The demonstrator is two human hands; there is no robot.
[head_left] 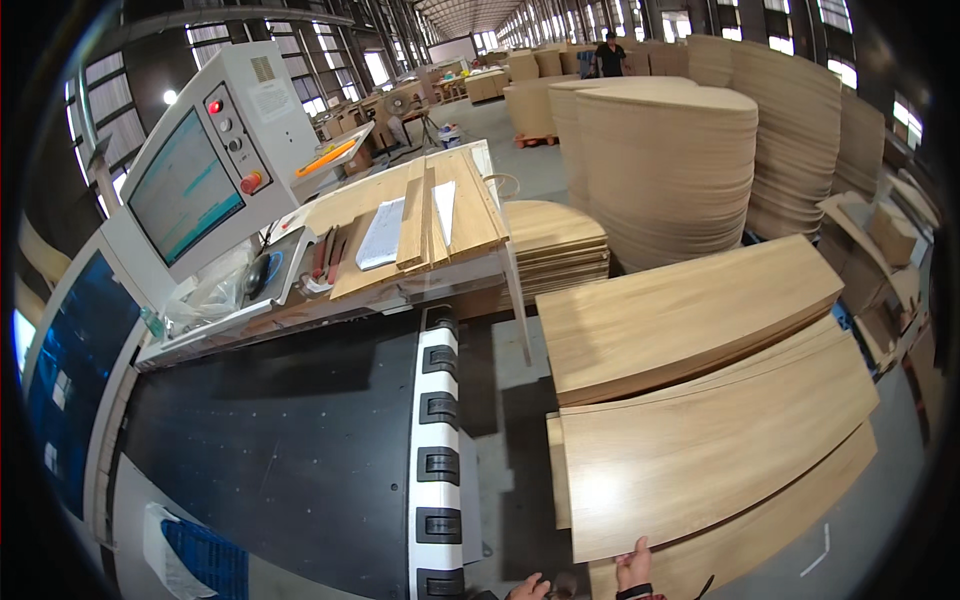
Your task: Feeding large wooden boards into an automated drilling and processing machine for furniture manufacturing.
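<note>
My right hand (633, 568) is at the near edge of the upper wood-grain panel (715, 440), its fingers closed on that edge. The panel lies slightly askew on a stack, with another panel (800, 500) showing beneath its right side. My left hand (528, 588) is at the bottom edge of the view, left of the stack. Its fingers are partly spread, with nothing visible in them, and part of the hand is cut off by the frame. Behind the panel sits a second stack of wood-grain panels (690, 320).
A black machine bed (270, 440) with a white roller strip (424, 490) runs along the left. Beyond it stand a control console (190, 180) and a worktable (350, 215) with papers, strips and red-handled tools. Tall board stacks (670, 170) rise behind; a person (609, 56) stands far off.
</note>
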